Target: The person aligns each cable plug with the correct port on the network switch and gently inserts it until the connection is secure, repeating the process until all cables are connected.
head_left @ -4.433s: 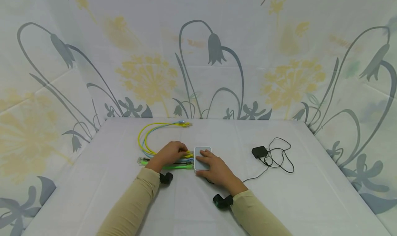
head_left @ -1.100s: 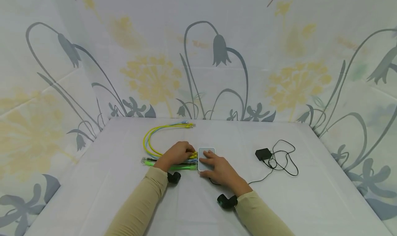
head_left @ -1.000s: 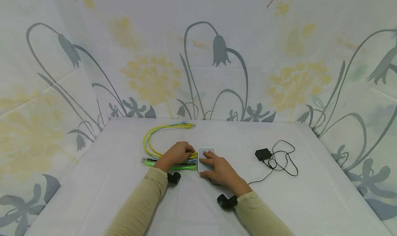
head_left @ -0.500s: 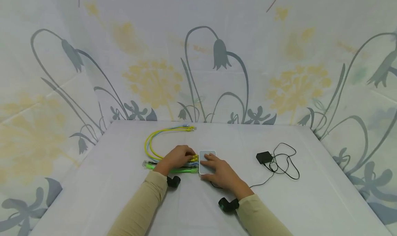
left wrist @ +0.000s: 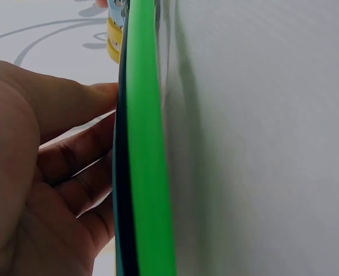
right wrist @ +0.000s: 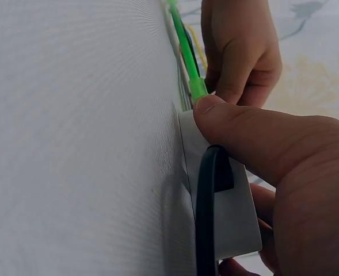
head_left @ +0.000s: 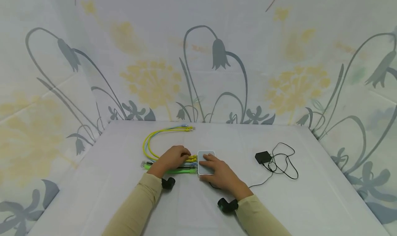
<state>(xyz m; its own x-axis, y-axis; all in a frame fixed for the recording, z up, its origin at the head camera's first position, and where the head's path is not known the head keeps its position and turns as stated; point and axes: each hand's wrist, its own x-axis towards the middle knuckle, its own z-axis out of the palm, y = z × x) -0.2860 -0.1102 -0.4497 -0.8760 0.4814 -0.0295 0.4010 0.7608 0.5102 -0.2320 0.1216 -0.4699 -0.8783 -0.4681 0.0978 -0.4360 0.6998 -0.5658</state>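
Observation:
In the head view my right hand [head_left: 221,174] holds a small white network switch [head_left: 203,170] with a grey top, thumb on its near side and fingers spread over the top. A black power lead [right wrist: 205,218] enters its side in the right wrist view. Yellow [head_left: 155,155], light blue, black and green network cables [head_left: 183,171] meet its left side. My left hand [head_left: 173,156] hovers over these cables, just left of the plugs, fingers loosely bent. In the left wrist view the green cable [left wrist: 146,132] and a dark one partly cover its fingertips.
A black power adapter [head_left: 263,157] lies to the right with its thin cord [head_left: 286,155] in loose loops. Loose yellow and blue plugs [head_left: 187,127] lie near the table's back edge. A patterned cloth [head_left: 198,74] hangs behind the white table [head_left: 310,201].
My left hand has drawn back slightly to the left from the yellow plugs at the switch. The right hand keeps its hold on the switch. The head view has shifted a little.

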